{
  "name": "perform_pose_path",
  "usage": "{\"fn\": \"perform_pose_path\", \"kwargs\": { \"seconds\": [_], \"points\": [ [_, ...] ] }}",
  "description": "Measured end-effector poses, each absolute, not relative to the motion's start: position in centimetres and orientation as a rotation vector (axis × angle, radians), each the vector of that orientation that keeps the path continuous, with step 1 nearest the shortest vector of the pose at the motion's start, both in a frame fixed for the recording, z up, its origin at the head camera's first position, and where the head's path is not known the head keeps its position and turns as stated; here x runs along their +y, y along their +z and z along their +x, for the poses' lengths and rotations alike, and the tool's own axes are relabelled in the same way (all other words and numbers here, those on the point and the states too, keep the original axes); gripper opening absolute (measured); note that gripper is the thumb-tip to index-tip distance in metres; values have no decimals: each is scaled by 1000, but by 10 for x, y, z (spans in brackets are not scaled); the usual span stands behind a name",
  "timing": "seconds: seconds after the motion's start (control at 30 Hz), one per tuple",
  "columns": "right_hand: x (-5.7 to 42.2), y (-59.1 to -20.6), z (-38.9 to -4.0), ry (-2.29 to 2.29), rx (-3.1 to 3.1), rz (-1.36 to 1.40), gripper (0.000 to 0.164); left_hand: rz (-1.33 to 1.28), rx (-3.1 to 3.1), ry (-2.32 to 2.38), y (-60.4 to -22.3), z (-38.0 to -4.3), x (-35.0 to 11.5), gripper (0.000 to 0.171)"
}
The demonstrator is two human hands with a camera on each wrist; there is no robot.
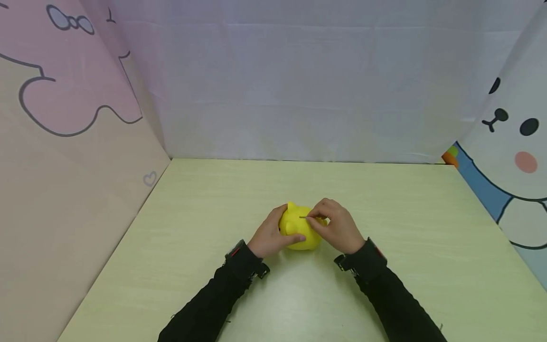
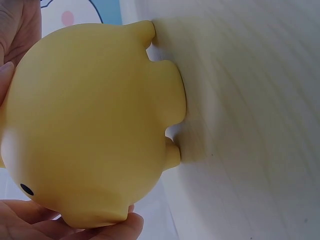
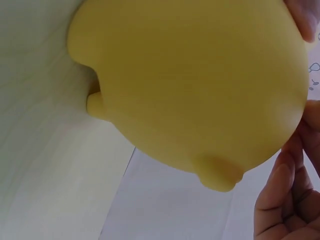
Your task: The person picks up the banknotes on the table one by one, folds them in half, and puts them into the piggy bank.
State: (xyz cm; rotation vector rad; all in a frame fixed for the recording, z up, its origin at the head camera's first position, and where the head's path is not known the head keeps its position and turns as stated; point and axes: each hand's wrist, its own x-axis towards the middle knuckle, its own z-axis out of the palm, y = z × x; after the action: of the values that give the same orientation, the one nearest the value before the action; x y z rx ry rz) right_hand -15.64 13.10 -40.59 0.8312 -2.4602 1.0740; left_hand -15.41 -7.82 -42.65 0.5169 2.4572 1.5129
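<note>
A round yellow piggy bank (image 1: pixel 295 230) stands on its feet on the table, its face turned to the left. My left hand (image 1: pixel 272 236) grips it from the left, the thumb across its near side and the fingers about the snout, as the left wrist view shows. At the top of the bank, my right hand (image 1: pixel 335 223) pinches thumb and forefinger together beside a thin dark line. What it pinches looks like a thin coin-like piece, mostly hidden by the fingertips. In the right wrist view, the bent fingers (image 3: pixel 277 192) are close against the bank's top.
The pale wooden table (image 1: pixel 192 213) spreads around the hands. A white cloth (image 1: pixel 273 85) hangs behind its back edge, and printed cartoon curtains (image 1: pixel 77 156) stand at both sides. A black band (image 1: pixel 365 259) circles each wrist.
</note>
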Motion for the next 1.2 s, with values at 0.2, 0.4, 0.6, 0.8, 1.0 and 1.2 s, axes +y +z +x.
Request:
{"fn": "perform_pose_path", "kwargs": {
  "seconds": [0.2, 0.4, 0.6, 0.8, 1.0, 1.2],
  "points": [
    [131, -408, -156, 1034, -2460, 819, 6, 514, 2440, 1537, -427, -154, -78, 86],
    [129, -407, -155, 997, -2446, 828, 6, 514, 2444, 1538, -427, -155, -78, 84],
    [127, -406, -155, 932, -2433, 865, 7, 503, 2452, 1524, -426, -155, -78, 86],
    [126, -407, -156, 913, -2438, 872, 8, 494, 2454, 1523, -424, -155, -78, 87],
    [126, -408, -156, 893, -2425, 881, 7, 509, 2442, 1538, -422, -153, -78, 85],
    [126, -409, -155, 857, -2410, 883, 7, 493, 2442, 1530, -423, -153, -78, 87]
  ]
}}
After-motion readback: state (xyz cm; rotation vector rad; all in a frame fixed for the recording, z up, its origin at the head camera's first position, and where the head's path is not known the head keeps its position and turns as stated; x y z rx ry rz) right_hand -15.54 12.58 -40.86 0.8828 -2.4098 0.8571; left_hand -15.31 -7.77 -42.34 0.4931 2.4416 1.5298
